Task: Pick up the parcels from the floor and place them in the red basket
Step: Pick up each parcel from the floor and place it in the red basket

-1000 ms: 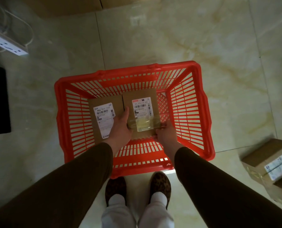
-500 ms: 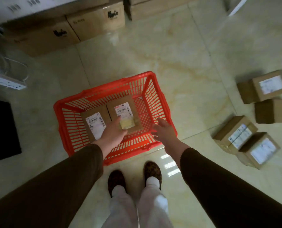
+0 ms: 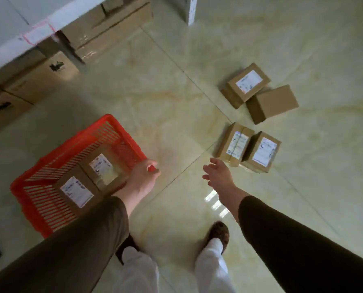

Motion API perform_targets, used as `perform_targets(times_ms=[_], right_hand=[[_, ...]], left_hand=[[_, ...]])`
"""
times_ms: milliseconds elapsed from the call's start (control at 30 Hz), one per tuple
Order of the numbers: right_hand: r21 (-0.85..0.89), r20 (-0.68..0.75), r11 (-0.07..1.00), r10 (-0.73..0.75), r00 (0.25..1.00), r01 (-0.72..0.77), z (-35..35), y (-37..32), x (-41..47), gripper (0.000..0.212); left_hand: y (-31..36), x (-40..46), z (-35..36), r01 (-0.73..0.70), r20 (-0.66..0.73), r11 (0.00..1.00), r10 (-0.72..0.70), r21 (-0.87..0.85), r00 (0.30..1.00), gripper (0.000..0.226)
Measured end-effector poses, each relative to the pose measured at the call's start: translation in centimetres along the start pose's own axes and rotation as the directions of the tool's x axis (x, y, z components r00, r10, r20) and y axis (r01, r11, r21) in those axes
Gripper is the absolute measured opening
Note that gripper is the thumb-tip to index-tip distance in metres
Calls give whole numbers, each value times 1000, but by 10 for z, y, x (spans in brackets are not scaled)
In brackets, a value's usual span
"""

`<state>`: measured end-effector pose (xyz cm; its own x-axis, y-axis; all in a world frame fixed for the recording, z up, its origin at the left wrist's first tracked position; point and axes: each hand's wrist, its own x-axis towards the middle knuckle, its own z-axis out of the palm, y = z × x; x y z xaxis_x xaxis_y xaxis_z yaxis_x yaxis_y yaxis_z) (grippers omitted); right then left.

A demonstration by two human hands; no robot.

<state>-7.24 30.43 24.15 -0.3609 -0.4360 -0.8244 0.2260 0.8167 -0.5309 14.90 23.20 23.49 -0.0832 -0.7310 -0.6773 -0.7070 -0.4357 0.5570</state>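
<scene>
Red slatted plastic basket (image 3: 38, 182) on glossy tile floor (image 3: 176, 127) holds two labelled cardboard parcels (image 3: 91, 178); four brown parcels (image 3: 252, 123) lie right. Left hand (image 3: 143, 176) loosely curled, right hand (image 3: 217, 173) spread, both empty.

Dim greenish light, window glare on glossy floor (image 3: 215, 203), motion blur upper left, wide-angle bending at edges

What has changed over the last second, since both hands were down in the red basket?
Both hands let go of the parcel with the taped label and came out of the red basket. The right hand now reaches open toward the parcels on the floor; the left hand hangs at the basket's corner. The two parcels in the basket lie side by side as before.
</scene>
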Motion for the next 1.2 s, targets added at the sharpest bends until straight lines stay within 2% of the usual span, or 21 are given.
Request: perform_targets(times_ms=[233,433,533,767,967,1200], right_hand=[[20,-66,1000,15,998,-14,-114,-19,20,43],[15,-107,1000,14,994,-12,-156,-42,51,40],[-10,-108,999,38,993,-39,-176,-54,65,42],[70,-121,996,59,991,-51,-246,-63,109,37],[13,-99,996,95,991,-94,-312,-84,146,32],[-119,-4,992,31,1000,-31,-305,-108,185,40]], left_hand=[[79,-7,93,-44,95,996,37,71,995,26],[140,10,137,-61,177,997,54,35,983,23],[169,20,152,-42,150,999,41,5,988,16],[231,37,207,1,163,1000,2,-17,987,24],[274,55,265,7,165,998,3,-61,986,18],[275,84,286,100,118,985,-83,-143,989,19]])
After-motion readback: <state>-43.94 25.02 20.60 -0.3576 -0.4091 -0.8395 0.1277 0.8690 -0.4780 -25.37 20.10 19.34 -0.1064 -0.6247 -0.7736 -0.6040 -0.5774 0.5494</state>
